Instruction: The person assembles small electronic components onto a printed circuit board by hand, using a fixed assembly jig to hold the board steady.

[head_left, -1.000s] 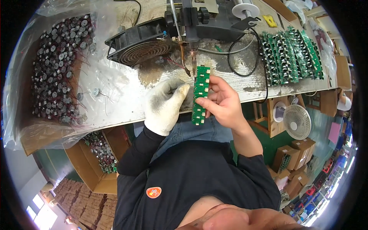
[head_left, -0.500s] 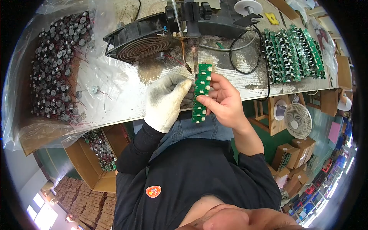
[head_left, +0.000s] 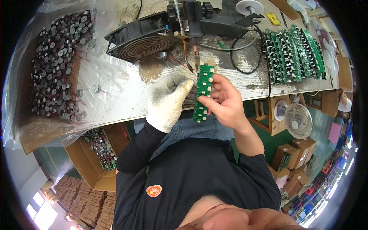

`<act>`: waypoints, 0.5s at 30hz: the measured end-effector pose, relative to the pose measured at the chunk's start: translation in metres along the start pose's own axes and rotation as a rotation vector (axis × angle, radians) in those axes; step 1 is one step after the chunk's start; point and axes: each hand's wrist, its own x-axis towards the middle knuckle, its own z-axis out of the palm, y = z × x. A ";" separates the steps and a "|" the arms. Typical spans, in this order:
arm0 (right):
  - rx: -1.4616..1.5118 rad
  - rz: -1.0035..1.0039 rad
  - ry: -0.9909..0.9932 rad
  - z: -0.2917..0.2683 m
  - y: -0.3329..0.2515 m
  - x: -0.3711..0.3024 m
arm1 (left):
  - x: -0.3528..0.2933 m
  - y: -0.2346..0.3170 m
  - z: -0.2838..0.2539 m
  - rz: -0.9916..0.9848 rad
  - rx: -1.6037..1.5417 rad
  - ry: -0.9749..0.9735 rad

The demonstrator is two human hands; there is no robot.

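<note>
My bare right hand holds a long green circuit board strip upright, thumb on its face and fingers behind its right edge. Small white connectors dot the strip. My left hand, in a white glove with grey stains, is closed in a pinch by the strip's left edge; what it pinches is hidden. Just above the strip's top end stands the tip of a soldering iron, with a thin curved tube beside it. A small round motor with a red wire lies behind my left hand.
A black fan stands at the back of the worktable. Many small motors with wires are heaped at the left. Rows of green boards stand at the right, near a black cable and a white spool.
Both hands and the board strip have shifted very slightly to the right, with the strip's top end a touch lower. The hold on the strip is the same.
</note>
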 end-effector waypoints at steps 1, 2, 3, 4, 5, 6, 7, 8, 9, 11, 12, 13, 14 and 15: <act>-0.004 0.008 0.006 0.000 0.001 -0.001 | 0.001 -0.001 -0.002 0.023 0.060 -0.008; -0.003 0.009 0.006 0.000 0.001 -0.002 | 0.001 -0.002 -0.003 0.045 0.119 -0.015; -0.006 0.005 0.005 0.000 0.001 -0.002 | 0.000 -0.001 -0.002 0.045 0.120 -0.014; -0.008 0.000 0.004 0.001 0.001 -0.002 | -0.001 0.001 -0.001 0.035 0.110 -0.014; -0.007 0.001 0.002 0.001 0.001 -0.002 | -0.002 0.002 -0.001 0.026 0.101 -0.014; -0.007 -0.001 0.009 0.001 0.001 -0.002 | -0.001 0.001 -0.001 0.026 0.101 -0.016; -0.007 -0.004 0.015 0.001 0.001 -0.002 | 0.000 0.000 -0.001 0.018 0.097 -0.010; -0.008 -0.004 0.017 0.001 0.001 -0.001 | 0.001 0.000 -0.001 0.009 0.093 -0.004; -0.004 -0.008 0.013 0.001 0.000 -0.001 | 0.001 0.001 -0.001 0.010 0.094 -0.003; 0.001 -0.012 0.009 0.002 -0.001 0.000 | 0.001 0.006 0.001 0.012 0.104 0.023; 0.005 -0.016 0.013 0.002 -0.002 0.000 | 0.000 0.008 0.002 0.013 0.104 0.023; 0.009 -0.020 0.017 0.003 -0.003 0.000 | -0.001 0.011 0.003 0.002 0.088 0.021; 0.009 -0.020 0.017 0.003 -0.004 0.000 | -0.001 0.012 0.004 -0.010 0.073 0.019; 0.008 -0.022 0.019 0.003 -0.004 0.000 | -0.001 0.012 0.004 -0.010 0.073 0.019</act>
